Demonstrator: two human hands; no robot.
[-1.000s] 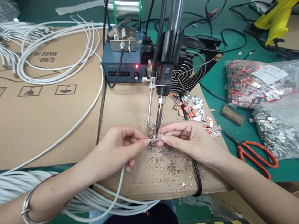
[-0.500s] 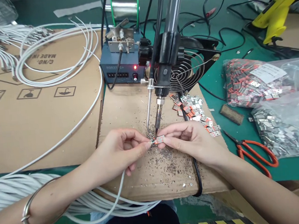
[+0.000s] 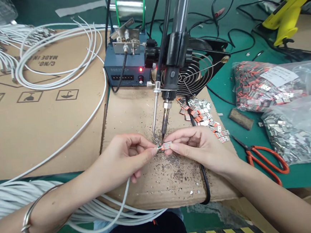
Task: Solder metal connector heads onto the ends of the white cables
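Observation:
My left hand point(image 3: 133, 156) pinches the end of a white cable point(image 3: 126, 192), whose thin wires show at my fingertips. Between thumb and fingers, my right hand point(image 3: 198, 147) holds a small metal and orange USB connector point(image 3: 167, 145). The wires meet the connector's inner end, just under the tip of the soldering iron point(image 3: 163, 124). Beside the iron, a bent metal feed tube point(image 3: 156, 116) points down at the same spot. Whether iron and connector touch is too small to tell. Dark crumbs lie on the cardboard point(image 3: 131, 115) below.
Behind stand a blue solder feeder point(image 3: 129, 70), a solder spool point(image 3: 129, 7) and a fan point(image 3: 187, 74). Loose connectors point(image 3: 202, 114), bagged parts point(image 3: 268, 86) and orange-handled pliers point(image 3: 269, 156) lie to the right. Cable bundles point(image 3: 13, 199) and coils point(image 3: 22, 69) are at the left.

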